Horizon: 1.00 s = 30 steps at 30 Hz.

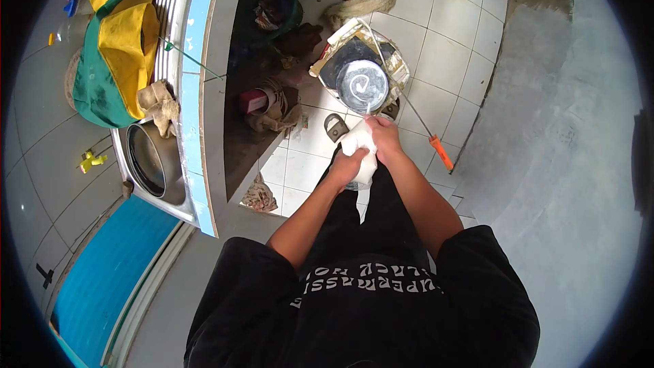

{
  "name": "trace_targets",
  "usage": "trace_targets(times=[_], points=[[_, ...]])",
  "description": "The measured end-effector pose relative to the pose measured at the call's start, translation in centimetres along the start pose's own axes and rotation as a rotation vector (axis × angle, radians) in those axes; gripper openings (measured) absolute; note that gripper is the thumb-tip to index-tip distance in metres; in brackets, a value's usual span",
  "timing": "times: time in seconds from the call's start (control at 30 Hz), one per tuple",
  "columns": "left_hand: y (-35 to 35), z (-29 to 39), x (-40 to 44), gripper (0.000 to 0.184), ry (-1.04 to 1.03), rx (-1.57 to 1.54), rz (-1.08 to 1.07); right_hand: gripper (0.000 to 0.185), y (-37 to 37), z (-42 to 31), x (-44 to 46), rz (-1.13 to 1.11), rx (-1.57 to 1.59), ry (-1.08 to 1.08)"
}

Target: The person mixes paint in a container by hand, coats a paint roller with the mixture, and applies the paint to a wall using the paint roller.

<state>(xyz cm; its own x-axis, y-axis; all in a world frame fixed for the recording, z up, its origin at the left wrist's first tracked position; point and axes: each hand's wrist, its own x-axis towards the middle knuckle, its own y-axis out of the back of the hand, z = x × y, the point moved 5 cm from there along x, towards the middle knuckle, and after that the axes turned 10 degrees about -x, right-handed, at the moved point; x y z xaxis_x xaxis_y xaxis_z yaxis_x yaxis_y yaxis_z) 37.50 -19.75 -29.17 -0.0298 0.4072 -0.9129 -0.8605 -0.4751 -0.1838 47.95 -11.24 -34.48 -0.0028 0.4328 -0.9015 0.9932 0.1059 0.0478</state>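
A soft white bag-like bundle is gripped in both of my hands, low in front of my legs. My left hand wraps its near side, and a pale strip hangs below. My right hand closes on its far side, fingers toward the bucket. Just past my fingertips is a round bucket, grey with a white curved mark in its middle. A thin pale streak lies between the bundle and the bucket; I cannot tell whether it is pouring. Underneath the bucket is a paint-spattered tray or box.
An orange-handled roller leans out to the right of the bucket. At left is a counter with a sink holding a metal pot and a green-yellow cloth. A green basket sits beneath. A grey wall rises on the right.
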Motion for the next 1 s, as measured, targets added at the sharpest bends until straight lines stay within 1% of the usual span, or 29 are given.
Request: trace_targets(times=[0.1,0.13,0.17,0.23,0.3,0.37,0.43,0.53,0.63,0.7,0.77,0.83,0.87,0.9,0.97,1.0], points=[[-1.3,0.7,0.9,0.040,-0.040,0.008,-0.011,0.028,0.9,-1.6,0.5,0.030,0.013,0.010],[-1.8,1.4,1.1,0.040,-0.074,-0.012,-0.011,0.028,0.8,-2.3,1.2,0.025,0.003,0.060],[-2.0,2.7,1.7,0.042,-0.120,-0.027,0.002,0.027,0.2,-3.5,2.4,-0.028,0.035,0.121],[-1.6,3.6,2.9,0.042,-0.140,-0.038,0.002,0.024,-0.8,-5.3,2.5,-0.008,0.033,0.121],[-0.7,4.2,3.1,0.043,-0.146,-0.039,0.027,0.024,-2.1,-5.9,2.8,-0.033,0.004,0.122],[0.4,4.9,2.6,0.044,-0.155,-0.040,0.050,0.023,-3.5,-5.8,2.6,-0.058,-0.025,0.126],[1.7,5.0,1.4,0.038,-0.150,-0.022,0.044,0.024,-4.9,-4.6,2.1,-0.077,-0.041,0.119],[3.8,2.9,0.7,0.038,-0.107,0.007,0.090,0.026,-5.7,-2.1,1.4,-0.129,-0.091,0.112],[4.1,1.3,-0.5,0.040,-0.057,0.026,0.114,0.027,-4.8,0.1,0.5,-0.135,-0.145,0.098],[3.0,0.8,-1.1,0.041,-0.032,0.066,0.064,0.028,-3.1,1.4,0.1,-0.045,-0.097,0.026],[2.0,0.4,-0.9,0.042,0.000,0.092,0.036,0.028,-1.4,1.9,0.3,-0.012,-0.092,0.024],[0.4,0.5,-0.7,0.042,0.024,0.106,-0.018,0.028,0.4,1.5,0.3,0.055,-0.025,0.054],[-0.2,0.2,0.0,0.042,0.011,0.104,-0.009,0.026,0.9,1.2,0.6,0.054,0.031,0.058],[-0.7,0.3,0.5,0.042,0.011,0.102,-0.013,0.026,1.2,0.7,1.0,0.057,0.029,0.058],[-1.5,1.3,1.3,0.042,-0.059,0.085,-0.039,0.023,1.5,-1.2,1.6,0.060,0.013,0.094],[-1.8,2.1,1.3,0.041,-0.044,0.041,-0.016,0.024,1.2,-2.2,1.8,0.040,0.020,0.128]])
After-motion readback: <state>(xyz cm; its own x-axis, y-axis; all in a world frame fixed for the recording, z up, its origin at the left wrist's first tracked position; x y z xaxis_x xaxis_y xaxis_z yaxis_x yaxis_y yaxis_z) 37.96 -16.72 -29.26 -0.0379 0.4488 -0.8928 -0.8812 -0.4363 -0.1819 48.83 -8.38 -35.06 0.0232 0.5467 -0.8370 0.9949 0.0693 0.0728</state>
